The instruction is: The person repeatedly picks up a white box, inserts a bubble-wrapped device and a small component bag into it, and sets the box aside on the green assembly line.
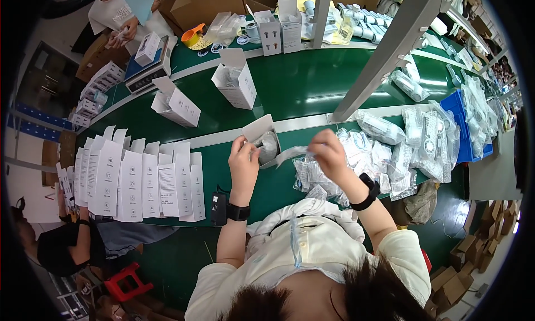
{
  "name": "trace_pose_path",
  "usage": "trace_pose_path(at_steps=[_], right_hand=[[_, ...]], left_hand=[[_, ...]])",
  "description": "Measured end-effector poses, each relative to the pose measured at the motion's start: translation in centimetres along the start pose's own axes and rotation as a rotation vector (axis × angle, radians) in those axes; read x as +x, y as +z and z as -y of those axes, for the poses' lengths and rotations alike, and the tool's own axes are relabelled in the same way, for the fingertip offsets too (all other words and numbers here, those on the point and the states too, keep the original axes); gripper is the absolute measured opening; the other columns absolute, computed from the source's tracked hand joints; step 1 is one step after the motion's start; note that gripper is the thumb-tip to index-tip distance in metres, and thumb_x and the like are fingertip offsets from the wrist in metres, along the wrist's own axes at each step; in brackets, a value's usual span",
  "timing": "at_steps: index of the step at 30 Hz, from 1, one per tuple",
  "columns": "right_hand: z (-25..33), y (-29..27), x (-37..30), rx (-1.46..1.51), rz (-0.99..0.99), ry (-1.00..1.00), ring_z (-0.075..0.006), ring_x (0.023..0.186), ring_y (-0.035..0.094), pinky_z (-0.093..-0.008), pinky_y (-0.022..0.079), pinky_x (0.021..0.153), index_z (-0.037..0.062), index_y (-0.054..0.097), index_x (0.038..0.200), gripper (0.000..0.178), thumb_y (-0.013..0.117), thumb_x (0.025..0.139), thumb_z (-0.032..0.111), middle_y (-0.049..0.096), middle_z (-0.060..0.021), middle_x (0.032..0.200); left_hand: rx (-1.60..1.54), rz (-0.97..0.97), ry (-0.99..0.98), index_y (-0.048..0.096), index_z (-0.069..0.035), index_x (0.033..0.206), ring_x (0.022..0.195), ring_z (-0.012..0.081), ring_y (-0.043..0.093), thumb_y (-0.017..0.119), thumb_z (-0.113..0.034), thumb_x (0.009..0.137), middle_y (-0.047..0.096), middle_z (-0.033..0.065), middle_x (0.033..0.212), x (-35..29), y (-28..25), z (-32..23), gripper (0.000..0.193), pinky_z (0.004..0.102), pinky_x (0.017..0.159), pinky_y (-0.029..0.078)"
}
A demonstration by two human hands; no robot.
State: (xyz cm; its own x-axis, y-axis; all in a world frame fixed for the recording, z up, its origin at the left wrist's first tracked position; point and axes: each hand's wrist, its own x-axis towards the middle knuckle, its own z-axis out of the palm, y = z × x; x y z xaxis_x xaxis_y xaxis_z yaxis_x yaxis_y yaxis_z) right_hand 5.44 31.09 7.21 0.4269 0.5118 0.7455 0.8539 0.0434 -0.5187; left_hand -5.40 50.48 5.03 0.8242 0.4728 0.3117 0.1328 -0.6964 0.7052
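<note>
An open white carton [258, 127] is tilted in front of me, its flap raised. My left hand [245, 153] grips its left side, fingers over the rim. Inside sits a plastic-wrapped item [270, 145] that I cannot make out fully. To the right, my right hand [329, 154] pinches the end of a whitish plastic strip [291, 153], which reaches toward the carton's right edge. Below and beyond that hand lies a pile of small clear plastic packets [356, 154].
Open white cartons [159, 182] stand in rows at left. Two filled cartons [234, 80] are on the green conveyor [301, 81]. A metal post [384, 48] rises at right, near bagged parts [429, 131] and a blue bin [452, 105]. A small black device [219, 206] lies by my left wrist. Other people work at left.
</note>
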Motion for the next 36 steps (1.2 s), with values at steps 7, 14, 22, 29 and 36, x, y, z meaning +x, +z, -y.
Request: trace_pose_path(at_steps=[7,14,22,29,36], right_hand=[[1.1,7.3,3.3,-0.147,0.604,-0.271,-0.0222,0.085,0.050,-0.0343,0.040,0.075,0.0064,0.056,0.078,0.016,0.060,0.062,0.009,0.051,-0.0040,0.083],[0.9,8.0,3.7,-0.197,0.470,-0.317,-0.0235,0.096,0.049,-0.0441,0.033,0.093,0.0070,0.058,0.081,0.021,0.061,0.063,0.018,0.051,-0.0031,0.087],[-0.3,7.5,0.9,-0.098,0.640,-0.250,-0.0257,0.103,0.046,-0.0533,0.024,0.099,0.0070,0.058,0.091,0.026,0.064,0.069,0.020,0.052,-0.0103,0.102],[-2.8,7.3,-0.6,0.060,0.349,0.021,-0.0289,0.118,0.037,-0.0528,0.022,0.100,0.0108,0.039,0.124,0.067,0.071,0.066,0.025,0.037,-0.0144,0.127],[-6.0,9.6,-3.6,0.466,0.304,0.508,-0.0309,0.121,0.032,-0.0413,0.027,0.101,0.0098,0.014,0.137,0.104,0.076,0.055,0.006,0.027,-0.0153,0.133]], left_hand=[[-0.261,0.019,-0.203,0.058,0.004,0.077,0.076,0.0218,0.060,0.064,0.002,0.068,0.059,0.0128,0.090,1.5,-0.5,0.8,0.011,0.0283,0.066,0.048],[-0.368,-0.132,-0.178,0.054,0.003,0.088,0.087,0.0202,0.058,0.062,0.003,0.070,0.058,0.0129,0.099,0.2,-2.7,2.5,0.019,0.0278,0.072,0.047],[0.697,-0.171,-0.230,0.045,-0.007,0.116,0.121,0.0335,0.030,0.070,-0.006,0.066,0.030,0.0167,0.133,-5.0,-12.9,11.3,0.056,0.0432,0.094,0.033],[1.035,0.085,-0.610,0.020,-0.006,0.134,0.128,0.0372,0.018,0.073,-0.006,0.061,0.023,0.0211,0.136,-4.8,-11.8,10.7,0.090,0.0456,0.101,0.024],[0.496,-0.038,-0.347,0.014,-0.003,0.135,0.129,0.0385,0.014,0.069,-0.006,0.065,0.014,0.0226,0.139,-4.1,-5.0,3.9,0.089,0.0561,0.097,0.022]])
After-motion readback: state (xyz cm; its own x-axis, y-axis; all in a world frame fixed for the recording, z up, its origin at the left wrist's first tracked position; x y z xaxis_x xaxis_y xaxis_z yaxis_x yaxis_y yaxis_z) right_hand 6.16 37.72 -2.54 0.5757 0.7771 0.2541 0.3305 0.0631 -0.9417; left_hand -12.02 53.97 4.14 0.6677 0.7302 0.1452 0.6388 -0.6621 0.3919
